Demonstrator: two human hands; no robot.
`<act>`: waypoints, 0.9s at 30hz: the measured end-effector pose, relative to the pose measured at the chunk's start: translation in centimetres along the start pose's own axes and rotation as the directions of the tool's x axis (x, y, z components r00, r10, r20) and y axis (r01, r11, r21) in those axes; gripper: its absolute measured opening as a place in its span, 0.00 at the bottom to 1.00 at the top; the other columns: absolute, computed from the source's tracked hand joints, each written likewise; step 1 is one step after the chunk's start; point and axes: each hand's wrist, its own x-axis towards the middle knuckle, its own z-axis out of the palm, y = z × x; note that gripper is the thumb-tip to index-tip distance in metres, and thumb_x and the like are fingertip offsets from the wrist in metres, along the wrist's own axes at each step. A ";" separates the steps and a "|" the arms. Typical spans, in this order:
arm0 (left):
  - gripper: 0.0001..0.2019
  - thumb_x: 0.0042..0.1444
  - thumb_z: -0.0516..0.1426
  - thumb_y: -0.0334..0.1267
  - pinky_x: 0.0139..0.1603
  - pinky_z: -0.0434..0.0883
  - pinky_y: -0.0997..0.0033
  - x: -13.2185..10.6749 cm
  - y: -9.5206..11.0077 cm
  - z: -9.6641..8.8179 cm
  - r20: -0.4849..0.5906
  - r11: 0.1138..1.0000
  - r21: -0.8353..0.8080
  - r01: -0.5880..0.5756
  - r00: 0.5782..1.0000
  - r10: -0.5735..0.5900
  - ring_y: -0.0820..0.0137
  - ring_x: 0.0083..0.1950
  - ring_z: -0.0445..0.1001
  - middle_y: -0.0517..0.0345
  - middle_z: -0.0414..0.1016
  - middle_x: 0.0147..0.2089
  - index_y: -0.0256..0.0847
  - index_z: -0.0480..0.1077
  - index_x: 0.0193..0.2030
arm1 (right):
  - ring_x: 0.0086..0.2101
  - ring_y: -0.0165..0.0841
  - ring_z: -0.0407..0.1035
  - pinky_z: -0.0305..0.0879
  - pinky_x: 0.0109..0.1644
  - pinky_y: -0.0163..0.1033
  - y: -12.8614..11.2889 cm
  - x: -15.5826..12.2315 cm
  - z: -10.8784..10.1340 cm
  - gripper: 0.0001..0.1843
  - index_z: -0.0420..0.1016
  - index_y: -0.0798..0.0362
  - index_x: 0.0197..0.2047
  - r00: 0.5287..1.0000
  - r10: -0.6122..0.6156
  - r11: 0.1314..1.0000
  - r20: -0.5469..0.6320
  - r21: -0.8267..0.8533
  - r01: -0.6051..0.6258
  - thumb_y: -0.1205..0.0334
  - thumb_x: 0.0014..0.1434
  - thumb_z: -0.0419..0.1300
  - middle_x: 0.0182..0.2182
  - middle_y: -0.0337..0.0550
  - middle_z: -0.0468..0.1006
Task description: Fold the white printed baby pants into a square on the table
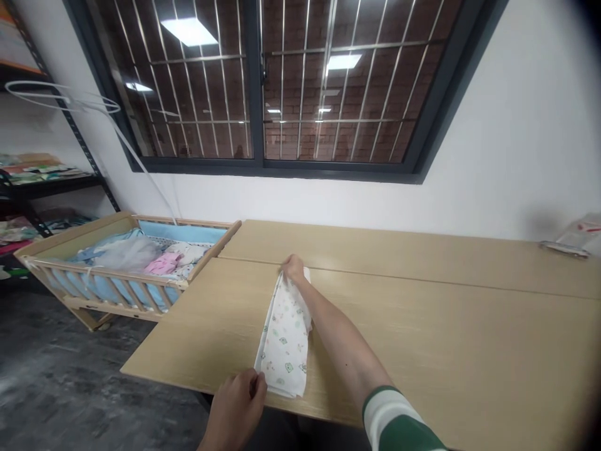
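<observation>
A white cloth [284, 338] with small green and pale prints lies folded into a long narrow strip on the wooden table. At its far end, my right hand [293, 268] grips the edge with bent fingers, the forearm reaching across the table to the right of the cloth. My left hand [239, 404] is at the near left corner, fingers curled and pinching the cloth there. The cloth lies mostly flat, with several layers showing along its left edge and loose folds on the right.
The wooden table [422, 338] has a seam running across it. A wooden crib [126, 275] with blue lining holds pink and white cloths at the left. Shelves [51, 188] with folded fabrics stand behind it. A plastic bag [582, 233] lies far right, below the barred window [258, 166].
</observation>
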 end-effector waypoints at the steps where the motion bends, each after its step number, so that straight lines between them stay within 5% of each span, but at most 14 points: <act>1: 0.17 0.68 0.49 0.40 0.34 0.54 0.66 0.0 0.0 -0.2 0.007 1.000 0.007 0.007 1.000 -0.007 0.62 0.35 0.78 0.54 0.79 0.29 0.43 0.69 0.27 | 0.31 0.30 0.70 0.59 0.31 0.30 0.1 -0.1 0.1 0.13 0.75 0.56 0.35 1.000 -0.006 1.000 -0.002 -0.002 0.006 0.77 0.44 0.62 0.28 0.38 0.78; 11: 0.18 0.70 0.47 0.43 0.34 0.62 0.68 -0.6 -0.3 -1.9 0.041 0.966 0.244 0.090 0.994 -0.102 0.58 0.41 0.81 0.52 0.83 0.36 0.43 0.74 0.35 | 0.34 0.32 0.73 0.65 0.38 0.33 -0.6 -1.8 -0.9 0.08 0.75 0.55 0.38 0.986 -0.161 0.987 0.037 0.033 0.159 0.73 0.57 0.57 0.34 0.43 0.81; 13: 0.18 0.70 0.46 0.46 0.35 0.66 0.67 -1.2 -0.4 -1.7 -0.061 0.967 0.255 0.023 0.998 -0.008 0.59 0.39 0.81 0.53 0.82 0.35 0.44 0.73 0.35 | 0.37 0.33 0.75 0.68 0.42 0.35 -0.8 -3.3 -1.7 0.07 0.76 0.54 0.42 0.972 -0.223 0.974 0.074 0.048 0.220 0.70 0.61 0.58 0.37 0.43 0.82; 15: 0.17 0.70 0.46 0.46 0.41 0.69 0.64 -1.8 -0.2 -1.0 -0.240 0.957 0.253 -0.142 0.949 0.204 0.60 0.41 0.80 0.53 0.82 0.38 0.44 0.74 0.39 | 0.44 0.35 0.76 0.69 0.50 0.38 -1.1 -5.7 -2.7 0.09 0.76 0.53 0.47 0.933 -0.330 0.944 0.145 0.068 0.324 0.64 0.63 0.60 0.44 0.46 0.82; 17: 0.16 0.69 0.48 0.45 0.47 0.70 0.61 -2.4 0.4 0.1 -0.401 0.903 0.307 -0.301 0.819 0.410 0.58 0.47 0.79 0.47 0.81 0.47 0.41 0.73 0.49 | 0.54 0.39 0.73 0.66 0.60 0.43 -1.3 -9.1 -3.8 0.17 0.74 0.53 0.56 0.811 -0.507 0.860 0.291 0.108 0.499 0.58 0.65 0.61 0.55 0.50 0.78; 19: 0.21 0.67 0.50 0.45 0.51 0.70 0.58 -2.8 1.1 1.4 -0.479 0.835 0.408 -0.370 0.691 0.541 0.55 0.54 0.76 0.39 0.77 0.56 0.34 0.69 0.59 | 0.63 0.42 0.64 0.59 0.67 0.48 -1.5 -13.0 -5.0 0.26 0.67 0.53 0.65 0.580 -0.658 0.722 0.480 0.184 0.667 0.52 0.68 0.58 0.65 0.54 0.70; 21: 0.25 0.65 0.51 0.46 0.53 0.69 0.56 -3.1 1.5 2.7 -0.489 0.772 0.512 -0.376 0.612 0.622 0.51 0.59 0.74 0.33 0.74 0.61 0.29 0.67 0.62 | 0.70 0.43 0.52 0.51 0.72 0.50 -1.5 -16.9 -6.0 0.31 0.59 0.50 0.72 0.404 -0.673 0.643 0.619 0.221 0.733 0.49 0.71 0.54 0.72 0.52 0.57; 24: 0.22 0.61 0.53 0.47 0.52 0.68 0.52 -3.5 1.3 4.6 -0.474 0.709 0.611 -0.352 0.556 0.683 0.48 0.56 0.75 0.35 0.78 0.55 0.34 0.73 0.55 | 0.73 0.41 0.43 0.44 0.75 0.48 -0.8 -21.4 -6.8 0.33 0.51 0.52 0.76 0.202 -0.673 0.550 0.712 0.298 0.780 0.50 0.73 0.50 0.75 0.53 0.47; 27: 0.15 0.57 0.57 0.47 0.51 0.68 0.48 -3.8 0.4 5.9 -0.431 0.691 0.636 -0.342 0.585 0.687 0.49 0.48 0.77 0.43 0.81 0.45 0.43 0.76 0.46 | 0.73 0.40 0.42 0.40 0.75 0.47 0.4 -23.4 -6.7 0.32 0.52 0.52 0.76 0.114 -0.665 0.502 0.738 0.328 0.800 0.50 0.74 0.48 0.75 0.54 0.47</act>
